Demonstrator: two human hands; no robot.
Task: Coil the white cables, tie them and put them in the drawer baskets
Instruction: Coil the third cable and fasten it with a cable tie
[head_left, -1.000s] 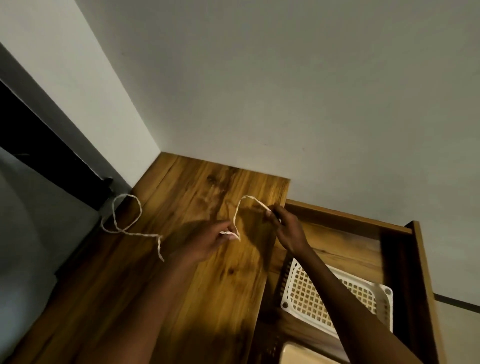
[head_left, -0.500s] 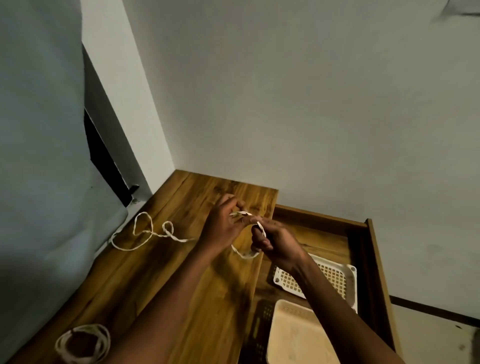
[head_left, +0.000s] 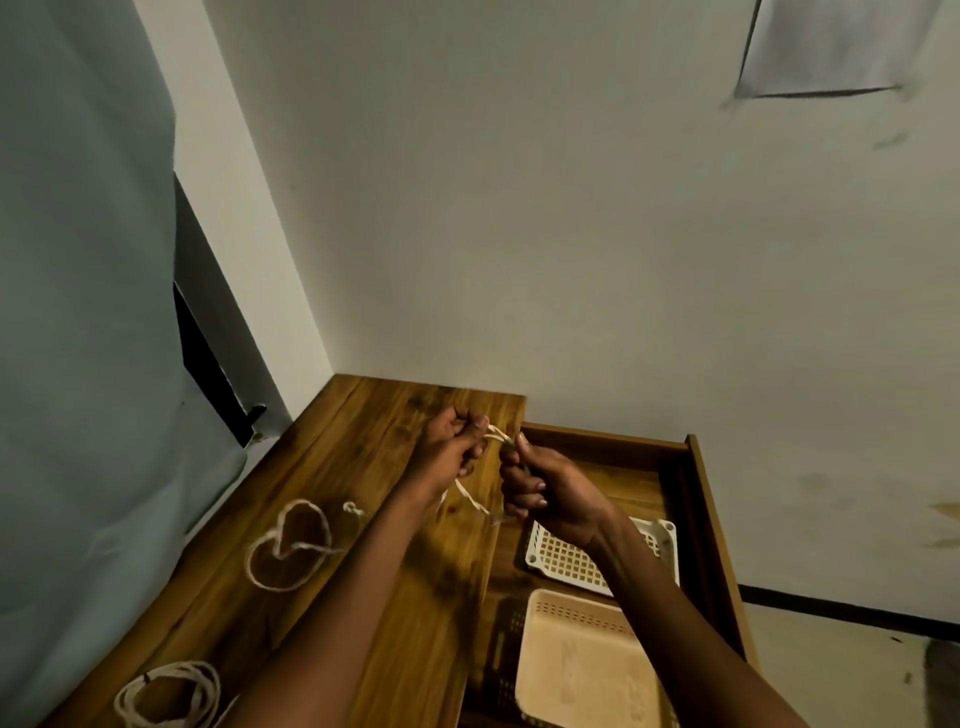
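A thin white cable (head_left: 470, 499) runs between both hands above the wooden top (head_left: 363, 519). My left hand (head_left: 447, 449) pinches one part of it near the far edge. Close beside it my right hand (head_left: 540, 488) grips the cable in curled fingers, and a short loop hangs below the two hands. The cable's loose tail (head_left: 288, 548) lies in loops on the wood to the left. Another coiled white cable (head_left: 166, 693) lies at the near left corner. In the open drawer (head_left: 696, 467) sit a white mesh basket (head_left: 566, 564) and a beige basket (head_left: 582, 670).
A pale curtain (head_left: 78, 364) hangs along the left side of the wooden top. A plain wall stands right behind the top and drawer. A dark basket (head_left: 496, 654) shows faintly left of the beige one in the drawer.
The hands came together from a wide stretch of cable to a small loop. The tail on the wood was drawn nearer and bunched into loops. The view tilted up.
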